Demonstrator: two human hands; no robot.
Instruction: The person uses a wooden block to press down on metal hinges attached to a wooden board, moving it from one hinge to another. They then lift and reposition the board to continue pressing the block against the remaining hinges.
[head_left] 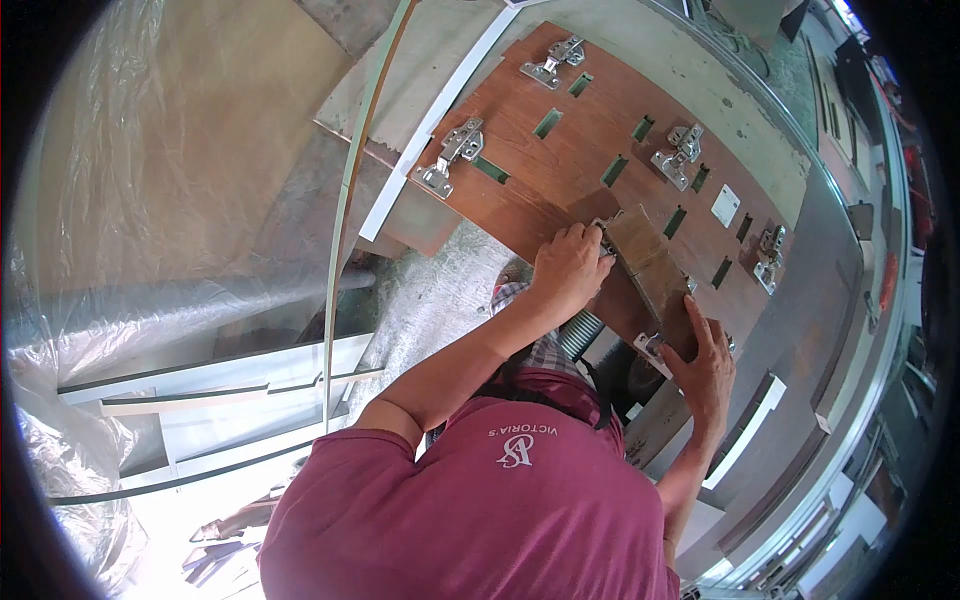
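Observation:
A reddish-brown wooden board (590,135) with rectangular slots lies in front of me, with several metal hinges on it. On its near part, a smaller brown wooden block (650,262) rests at a slant between my hands. My left hand (573,268) has its fingertips together at the block's upper left end, on a small metal piece too hidden to name. My right hand (703,365) holds the block's lower right end, thumb on the near side and fingers at the far side. A metal hinge (652,346) shows just beside my right thumb.
Plastic-wrapped panels (190,150) stand at the left. A long thin strip (350,190) and a white strip (440,120) run along the board's left. A metal rail (885,300) curves down the right side, and a white-edged piece (745,430) lies at the lower right.

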